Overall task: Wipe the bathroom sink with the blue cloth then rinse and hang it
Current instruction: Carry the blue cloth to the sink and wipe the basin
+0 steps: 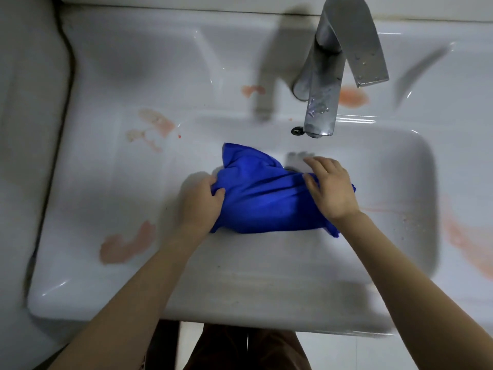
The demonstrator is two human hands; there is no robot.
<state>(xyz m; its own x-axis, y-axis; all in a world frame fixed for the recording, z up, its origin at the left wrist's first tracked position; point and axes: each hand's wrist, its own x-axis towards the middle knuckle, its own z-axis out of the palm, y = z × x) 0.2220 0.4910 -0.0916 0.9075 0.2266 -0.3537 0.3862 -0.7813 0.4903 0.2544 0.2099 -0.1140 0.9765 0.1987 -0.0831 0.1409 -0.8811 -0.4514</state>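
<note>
Blue cloth (264, 193), soft and rumpled, lies in the glossy white sink (386, 166); our left hand (202, 201) grips its edge, right hand (333, 190) presses flat-fingered.

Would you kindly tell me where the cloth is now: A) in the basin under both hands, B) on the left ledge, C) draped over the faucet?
A: the cloth lies bunched in the sink, the left hand gripping one end and the right hand resting on the other.

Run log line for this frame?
left hand: grips blue cloth | right hand: rests on it | blue cloth: bunched in sink | faucet: no flow visible | pink stains: on ledge
</note>
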